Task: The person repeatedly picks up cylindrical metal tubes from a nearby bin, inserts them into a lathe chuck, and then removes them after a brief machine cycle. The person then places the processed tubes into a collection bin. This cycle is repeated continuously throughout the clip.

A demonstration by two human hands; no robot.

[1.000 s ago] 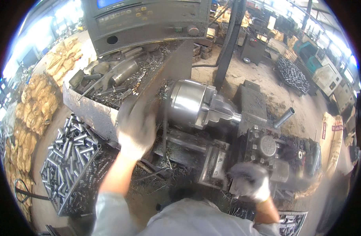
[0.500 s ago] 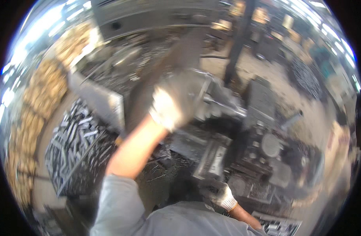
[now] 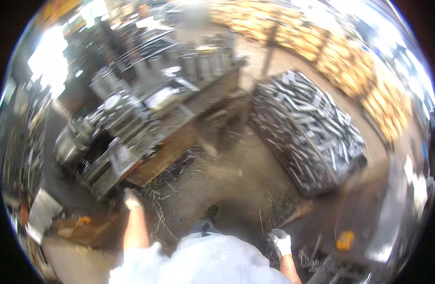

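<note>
My left hand (image 3: 131, 199), in a pale glove, reaches down to the low front edge of a cluttered metal bench (image 3: 151, 165); motion blur hides its fingers. Hanging at my side is my right hand (image 3: 280, 241), also gloved, with nothing in it and its fingers loosely apart above the dirty floor. My light shirt fills the bottom of the view, and one dark shoe (image 3: 209, 211) shows on the floor between the hands.
A crate heaped with short silvery metal pieces (image 3: 307, 128) stands on the right. Grey metal cylinders (image 3: 194, 64) line the bench's far side. Metal shavings litter the floor (image 3: 227, 175). Stacked tan pieces (image 3: 364, 71) lie beyond the crate, and a dark machine part (image 3: 369, 222) is at lower right.
The view has swung away from the lathe to the floor, bench and crate. My left hand came off the lathe chuck and is now low by the bench edge.
</note>
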